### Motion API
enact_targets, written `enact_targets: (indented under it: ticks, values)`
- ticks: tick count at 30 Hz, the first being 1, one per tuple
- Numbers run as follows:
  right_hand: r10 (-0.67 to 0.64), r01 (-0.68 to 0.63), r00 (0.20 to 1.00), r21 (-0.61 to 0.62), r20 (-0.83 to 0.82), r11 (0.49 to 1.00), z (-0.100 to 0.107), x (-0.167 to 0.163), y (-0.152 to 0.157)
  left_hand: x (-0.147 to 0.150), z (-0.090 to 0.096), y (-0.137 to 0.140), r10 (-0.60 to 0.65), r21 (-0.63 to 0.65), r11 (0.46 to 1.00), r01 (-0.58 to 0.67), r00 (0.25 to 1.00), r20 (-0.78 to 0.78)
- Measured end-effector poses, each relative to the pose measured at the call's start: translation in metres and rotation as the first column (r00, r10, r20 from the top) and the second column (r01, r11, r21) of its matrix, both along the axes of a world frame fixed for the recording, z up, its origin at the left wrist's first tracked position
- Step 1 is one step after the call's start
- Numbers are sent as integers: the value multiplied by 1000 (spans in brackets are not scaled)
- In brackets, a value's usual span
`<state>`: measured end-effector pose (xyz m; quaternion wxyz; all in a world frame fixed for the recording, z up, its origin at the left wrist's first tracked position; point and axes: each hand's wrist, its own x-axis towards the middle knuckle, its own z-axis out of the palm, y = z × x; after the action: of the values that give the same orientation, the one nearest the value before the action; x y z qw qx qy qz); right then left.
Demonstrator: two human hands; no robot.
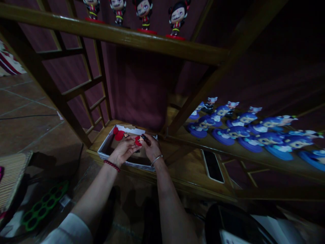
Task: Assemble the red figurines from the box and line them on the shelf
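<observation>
Over a shallow cardboard box (pixel 101 150), both hands meet at a small figurine (pixel 141 139) with black hair and a red round base. My right hand (pixel 152 149) grips it by the dark-haired end, its fingers closed. From the other side, my left hand (pixel 124 151) has its thumb and fingertips at the red base, pinching its edge. Behind my left hand, another red-based figurine (pixel 119 135) lies in the box. My hands hide part of the box's inside.
Several black-haired figurines (pixel 177 17) stand on the upper wooden shelf (pixel 122 35). Blue figurines (pixel 232 134) crowd the shelf at right. A phone (pixel 213 166) lies on the lower board. Lattice bars (pixel 83 88) rise left; a green tray with holes (pixel 45 205) sits low left.
</observation>
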<state>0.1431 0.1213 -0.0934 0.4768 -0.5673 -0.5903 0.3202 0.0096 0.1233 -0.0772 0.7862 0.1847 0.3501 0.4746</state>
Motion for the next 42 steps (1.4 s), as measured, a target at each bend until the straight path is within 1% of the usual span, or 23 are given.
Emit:
enact_targets:
  ticks: [5, 11, 15, 21, 25, 28, 33, 36, 42]
  values:
    - [-6, 7, 1000, -13, 15, 1000, -1, 0, -1, -1, 0, 0, 1, -2, 1000, -1, 1000, 1]
    - [-18, 17, 995, -9, -94, 1000, 1, -4, -3, 1, -1, 1, 56, -88, 995, -51, 997, 57]
    - [-27, 27, 1000, -5, -10, 1000, 3, -5, -3, 4, 2, 1, 102, -97, 991, -92, 990, 102]
    - [22, -23, 998, 15, 61, 1000, 6, -7, -4, 6, 8, -3, 83, -56, 995, -77, 989, 123]
    - [30, -30, 997, -9, 73, 1000, 13, -9, -8, 6, 12, -6, 101, -38, 995, -97, 988, 121]
    - [15, -13, 997, -22, 75, 1000, 19, -12, -12, 5, 18, -8, 110, -39, 994, -106, 986, 123]
    - [-15, 15, 996, 5, 87, 1000, 23, -14, -21, -1, 31, -20, 111, -60, 993, -106, 989, 97]
    - [-10, 8, 994, 12, 113, 1000, 22, -14, -29, -4, 35, -31, 115, -70, 992, -109, 990, 85]
    - [70, -72, 992, 11, 104, 997, 24, -11, -51, -3, 34, -56, 151, -122, 982, -147, 988, 26]
